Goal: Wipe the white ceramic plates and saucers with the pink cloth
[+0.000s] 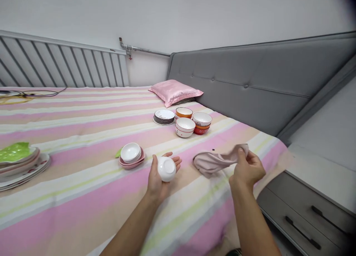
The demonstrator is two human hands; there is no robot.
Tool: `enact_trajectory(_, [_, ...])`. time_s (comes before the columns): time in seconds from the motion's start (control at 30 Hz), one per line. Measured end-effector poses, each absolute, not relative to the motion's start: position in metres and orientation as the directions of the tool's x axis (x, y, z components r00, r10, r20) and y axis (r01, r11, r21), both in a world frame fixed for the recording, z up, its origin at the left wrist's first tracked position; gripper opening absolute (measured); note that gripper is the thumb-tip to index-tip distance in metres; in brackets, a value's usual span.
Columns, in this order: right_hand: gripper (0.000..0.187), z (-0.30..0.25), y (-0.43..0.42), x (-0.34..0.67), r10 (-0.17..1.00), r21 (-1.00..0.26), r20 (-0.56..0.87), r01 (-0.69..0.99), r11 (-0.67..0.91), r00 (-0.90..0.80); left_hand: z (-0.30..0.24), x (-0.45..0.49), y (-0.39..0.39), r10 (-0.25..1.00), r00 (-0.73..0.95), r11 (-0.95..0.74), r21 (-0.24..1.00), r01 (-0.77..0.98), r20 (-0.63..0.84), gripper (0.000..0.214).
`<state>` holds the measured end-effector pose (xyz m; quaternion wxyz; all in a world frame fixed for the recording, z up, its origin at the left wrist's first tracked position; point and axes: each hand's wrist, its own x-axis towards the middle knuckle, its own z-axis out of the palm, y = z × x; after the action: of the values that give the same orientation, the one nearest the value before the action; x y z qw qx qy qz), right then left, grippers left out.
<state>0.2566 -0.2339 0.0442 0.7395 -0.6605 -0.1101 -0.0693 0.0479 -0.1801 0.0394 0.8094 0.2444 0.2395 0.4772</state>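
Note:
A small white bowl (167,169) rests bottom-up in my left hand (158,183), its foot ring facing me. My left palm is turned up with the thumb along the bowl's side and the fingers behind it. My right hand (247,169) pinches one end of a pale pink cloth (213,162), and the cloth's other end droops onto the bedspread. Just left of my left hand, a stack of small white bowls (130,152) sits in pink dishes (135,164), with a bit of green showing at their edge.
Further back stand a plate stack (164,115) and several larger bowls (185,127). At far left are stacked plates (41,166) under a green leaf-shaped dish (15,152). A pink pillow (175,91) lies by the grey headboard (228,76). Right of the bed stands a drawer cabinet (294,211).

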Motion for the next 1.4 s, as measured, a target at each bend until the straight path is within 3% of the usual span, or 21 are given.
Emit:
enact_trajectory(0.07, [0.042, 0.049, -0.236, 0.252, 0.093, -0.958, 0.267, 0.253, 0.134, 0.959, 0.038, 0.048, -0.181, 0.889, 0.435, 0.419, 0.634, -0.65, -0.141, 0.049])
enact_trajectory(0.17, [0.032, 0.05, -0.233, 0.221, 0.354, -0.956, 0.284, 0.238, 0.169, 0.891, 0.037, 0.049, -0.181, 0.894, 0.424, 0.412, 0.638, -0.651, -0.145, 0.047])
enact_trajectory(0.27, [0.024, 0.046, -0.228, 0.182, 0.67, -0.932, 0.358, 0.293, 0.214, 0.65, 0.038, 0.049, -0.18, 0.897, 0.42, 0.407, 0.629, -0.662, -0.139, 0.046])
enact_trajectory(0.37, [0.018, 0.042, -0.23, 0.151, 0.778, -0.878, 0.433, 0.409, 0.25, 0.455, 0.039, 0.05, -0.181, 0.886, 0.442, 0.43, 0.603, -0.672, -0.14, 0.044])
enact_trajectory(0.6, [0.024, 0.031, -0.237, 0.123, 0.691, -0.583, 0.678, 0.755, 0.299, 0.25, 0.037, 0.048, -0.18, 0.851, 0.487, 0.51, 0.529, -0.678, -0.197, 0.042])
enact_trajectory(0.77, [0.03, 0.029, -0.237, 0.12, 0.686, -0.422, 0.726, 0.82, 0.386, 0.051, 0.038, 0.041, -0.172, 0.877, 0.432, 0.472, 0.539, -0.697, -0.21, 0.045])
enact_trajectory(0.9, [0.032, 0.03, -0.238, 0.12, 0.677, -0.374, 0.736, 0.823, 0.427, -0.017, 0.04, 0.039, -0.17, 0.89, 0.408, 0.449, 0.54, -0.712, -0.203, 0.044])
enact_trajectory(1.1, [0.043, 0.028, -0.238, 0.121, 0.726, -0.305, 0.683, 0.87, 0.388, -0.084, 0.038, 0.043, -0.176, 0.844, 0.499, 0.524, 0.5, -0.69, -0.196, 0.043])
enact_trajectory(1.23, [0.047, 0.027, -0.237, 0.122, 0.76, -0.283, 0.647, 0.909, 0.307, -0.056, 0.038, 0.046, -0.179, 0.84, 0.503, 0.534, 0.48, -0.695, -0.206, 0.044])
enact_trajectory(1.4, [0.039, 0.028, -0.236, 0.126, 0.738, -0.29, 0.675, 0.924, 0.25, 0.013, 0.036, 0.043, -0.176, 0.86, 0.484, 0.495, 0.496, -0.714, -0.162, 0.043])
